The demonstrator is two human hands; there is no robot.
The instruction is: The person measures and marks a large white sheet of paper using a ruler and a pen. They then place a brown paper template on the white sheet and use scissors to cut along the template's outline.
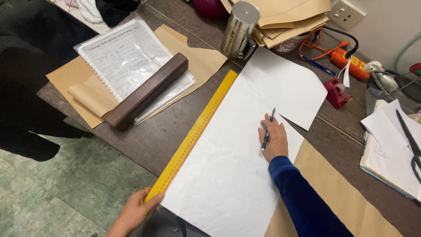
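Note:
A large white sheet of paper (pixel 232 175) lies across the dark table (pixel 149 140). My right hand (pixel 274 139), in a blue velvet sleeve, rests flat on the sheet with a black pen (pixel 268 130) held between the fingers, tip pointing away from me. Along the sheet's left edge runs a long yellow ruler (pixel 197 127). My left hand (pixel 136 210) grips the near end of that ruler at the table's front edge.
A dark wooden block (pixel 147 90) lies on printed pages (pixel 127 57) and brown paper (pixel 201 61) at the back left. A steel mug (pixel 240 30), manila envelopes (pixel 285 17), a red tape dispenser (pixel 337 93), an orange power strip (pixel 351 61), a notebook with scissors (pixel 410 145) lying on it and more brown paper (pixel 337 193) sit to the right.

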